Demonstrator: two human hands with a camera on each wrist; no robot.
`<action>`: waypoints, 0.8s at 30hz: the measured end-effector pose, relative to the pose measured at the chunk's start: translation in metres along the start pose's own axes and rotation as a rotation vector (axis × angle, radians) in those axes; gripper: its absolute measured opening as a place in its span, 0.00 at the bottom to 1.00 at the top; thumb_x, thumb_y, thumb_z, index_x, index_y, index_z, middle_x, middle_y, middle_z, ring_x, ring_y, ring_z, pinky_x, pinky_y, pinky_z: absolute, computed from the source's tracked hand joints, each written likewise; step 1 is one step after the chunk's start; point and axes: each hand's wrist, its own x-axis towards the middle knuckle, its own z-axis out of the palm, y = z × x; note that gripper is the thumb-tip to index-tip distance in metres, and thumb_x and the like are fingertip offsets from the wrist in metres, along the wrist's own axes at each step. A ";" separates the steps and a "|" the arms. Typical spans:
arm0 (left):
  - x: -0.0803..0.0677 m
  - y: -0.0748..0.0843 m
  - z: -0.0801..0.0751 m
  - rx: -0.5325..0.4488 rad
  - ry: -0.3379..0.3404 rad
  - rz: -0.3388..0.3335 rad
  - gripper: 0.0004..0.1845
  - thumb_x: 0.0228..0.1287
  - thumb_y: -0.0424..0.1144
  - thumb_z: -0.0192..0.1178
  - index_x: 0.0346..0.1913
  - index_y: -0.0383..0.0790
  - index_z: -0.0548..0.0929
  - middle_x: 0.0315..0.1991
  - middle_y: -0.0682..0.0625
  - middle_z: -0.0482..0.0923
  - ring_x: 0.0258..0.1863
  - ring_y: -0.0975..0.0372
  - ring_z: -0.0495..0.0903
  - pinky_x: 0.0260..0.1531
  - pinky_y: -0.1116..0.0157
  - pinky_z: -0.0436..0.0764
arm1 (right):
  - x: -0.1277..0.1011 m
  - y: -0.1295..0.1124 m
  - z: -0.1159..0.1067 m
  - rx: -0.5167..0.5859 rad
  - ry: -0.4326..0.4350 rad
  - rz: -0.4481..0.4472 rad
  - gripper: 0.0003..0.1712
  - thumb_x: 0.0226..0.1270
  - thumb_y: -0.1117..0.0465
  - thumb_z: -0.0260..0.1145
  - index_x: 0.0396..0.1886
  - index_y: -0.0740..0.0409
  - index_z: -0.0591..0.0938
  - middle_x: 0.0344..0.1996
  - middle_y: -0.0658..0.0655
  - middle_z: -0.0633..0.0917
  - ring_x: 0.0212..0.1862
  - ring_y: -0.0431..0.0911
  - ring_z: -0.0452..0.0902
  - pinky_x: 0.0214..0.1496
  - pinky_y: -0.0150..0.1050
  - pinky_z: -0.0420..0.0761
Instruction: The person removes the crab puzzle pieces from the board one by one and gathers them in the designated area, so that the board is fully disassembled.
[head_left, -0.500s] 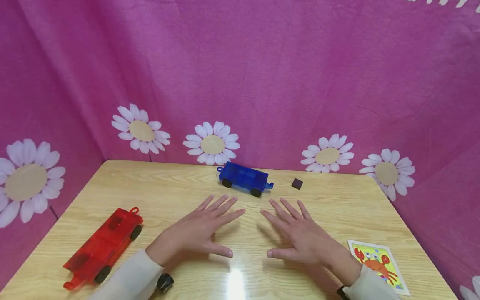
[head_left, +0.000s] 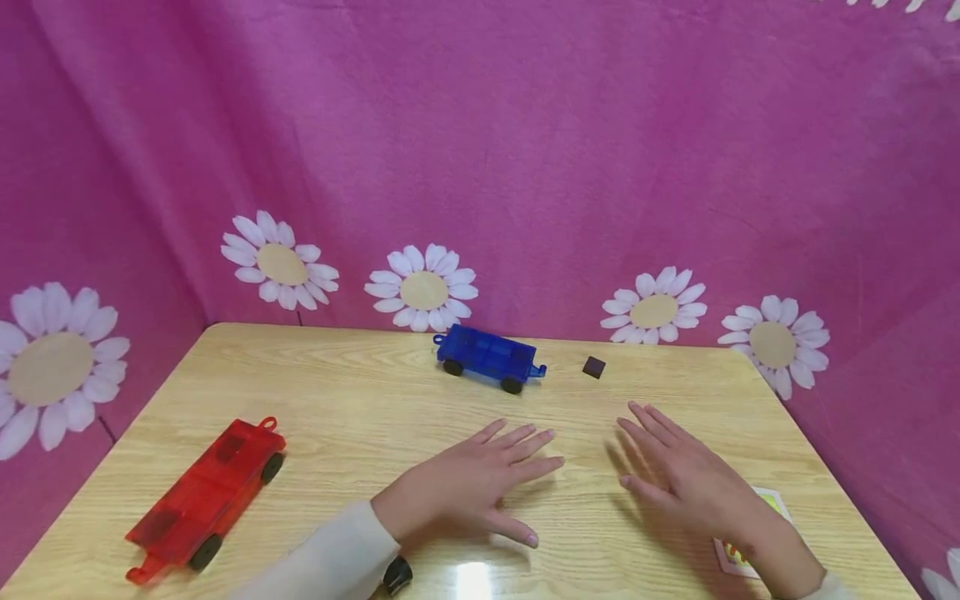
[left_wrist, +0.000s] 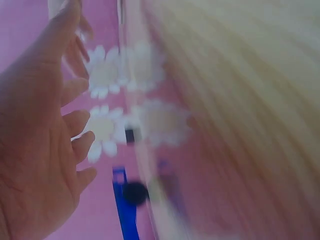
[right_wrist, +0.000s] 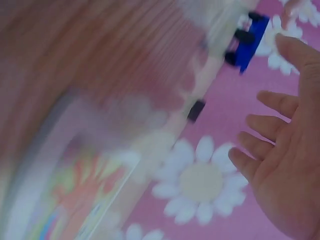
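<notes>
Card (head_left: 774, 500), picture side up on the table (head_left: 337, 383), partly hidden by my right wrist (head_left: 768, 537). My right hand (head_left: 686, 479): fingers extended, thumb apart, holding nothing. My left hand (head_left: 476, 479): fingers spread wide, likewise empty. Blue wagon (head_left: 487, 356): beyond both hands. Red wagon (head_left: 206, 500): left of my left hand, well apart.

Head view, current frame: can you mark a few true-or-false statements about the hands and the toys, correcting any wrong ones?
1. The red wagon and the blue wagon both stand on their wheels. True.
2. The blue wagon is the nearer one to the person. False: the red wagon is.
3. The left hand and the right hand hold nothing. True.
4. A dark square lies right of the blue wagon. True.
5. Everything shows whole. False: the right wrist partly hides the picture card.
</notes>
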 end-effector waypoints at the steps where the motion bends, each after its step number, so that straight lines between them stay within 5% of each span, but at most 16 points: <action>1: 0.007 0.005 0.001 0.013 -0.011 0.017 0.50 0.66 0.78 0.46 0.84 0.56 0.53 0.84 0.50 0.42 0.81 0.55 0.43 0.77 0.51 0.41 | -0.005 0.004 -0.002 0.007 0.009 0.018 0.38 0.71 0.47 0.71 0.74 0.60 0.73 0.76 0.64 0.67 0.74 0.64 0.62 0.77 0.33 0.50; 6: 0.040 0.030 0.004 0.050 -0.079 0.083 0.49 0.67 0.78 0.43 0.84 0.60 0.50 0.84 0.55 0.39 0.81 0.61 0.38 0.77 0.57 0.38 | -0.032 0.026 -0.014 0.020 0.026 0.126 0.34 0.68 0.56 0.74 0.70 0.61 0.76 0.70 0.65 0.73 0.69 0.64 0.69 0.64 0.56 0.74; 9: 0.060 0.044 0.006 0.056 -0.125 0.106 0.47 0.67 0.78 0.43 0.84 0.63 0.49 0.83 0.59 0.38 0.81 0.65 0.36 0.77 0.60 0.37 | -0.047 0.040 -0.019 0.034 0.029 0.178 0.30 0.67 0.62 0.74 0.67 0.64 0.77 0.63 0.68 0.79 0.63 0.66 0.74 0.55 0.64 0.77; 13: 0.087 0.064 0.012 0.064 -0.197 0.133 0.44 0.68 0.77 0.40 0.83 0.68 0.48 0.82 0.65 0.35 0.79 0.70 0.33 0.75 0.65 0.35 | -0.064 0.059 -0.025 0.048 0.015 0.235 0.26 0.65 0.67 0.73 0.62 0.68 0.80 0.53 0.68 0.85 0.55 0.64 0.81 0.51 0.63 0.80; 19: 0.119 0.095 0.023 0.051 -0.309 0.203 0.38 0.74 0.71 0.40 0.82 0.73 0.45 0.79 0.73 0.31 0.75 0.78 0.28 0.72 0.72 0.34 | -0.087 0.082 -0.027 0.031 -0.030 0.363 0.20 0.64 0.71 0.72 0.56 0.68 0.84 0.46 0.63 0.88 0.41 0.48 0.82 0.37 0.43 0.83; 24: 0.140 0.117 0.025 0.012 -0.387 0.250 0.35 0.77 0.65 0.42 0.82 0.73 0.44 0.77 0.78 0.31 0.70 0.85 0.25 0.69 0.77 0.34 | -0.096 0.094 -0.030 0.074 -0.088 0.479 0.15 0.68 0.72 0.66 0.54 0.68 0.86 0.46 0.67 0.87 0.41 0.53 0.84 0.37 0.48 0.84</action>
